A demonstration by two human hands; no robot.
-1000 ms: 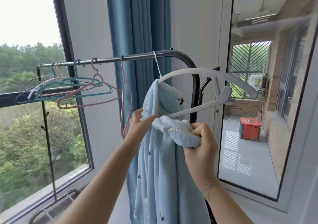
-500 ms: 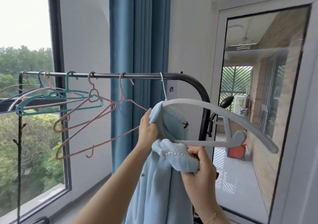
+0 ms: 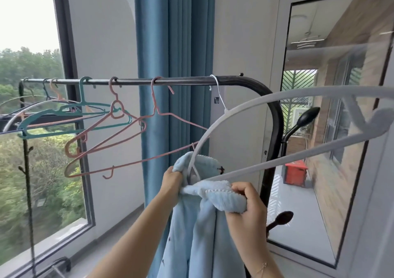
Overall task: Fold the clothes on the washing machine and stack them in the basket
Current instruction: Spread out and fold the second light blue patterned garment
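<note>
Now two hands point(image 3: 170, 181) point(image 3: 245, 205) grip one blue garment point(image 3: 198, 235) on one white hanger point(image 3: 266, 98).

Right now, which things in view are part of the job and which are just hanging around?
In the job: light blue fleece garment, white hanger it hangs on, left hand, right hand, both gripping the garment.

Just there: pink wire hangers, teal hanger, clothes rail, blue curtain.

Black clothes rail point(image 3: 191, 81), empty hangers point(image 3: 96, 115), white hanger point(image 3: 277, 98) bearing blue garment point(image 3: 204, 235)

Fluffy pale-blue garment point(image 3: 202, 235) — dark specks, beaded trim — draped, bunched over white hanger point(image 3: 277, 98).
</note>
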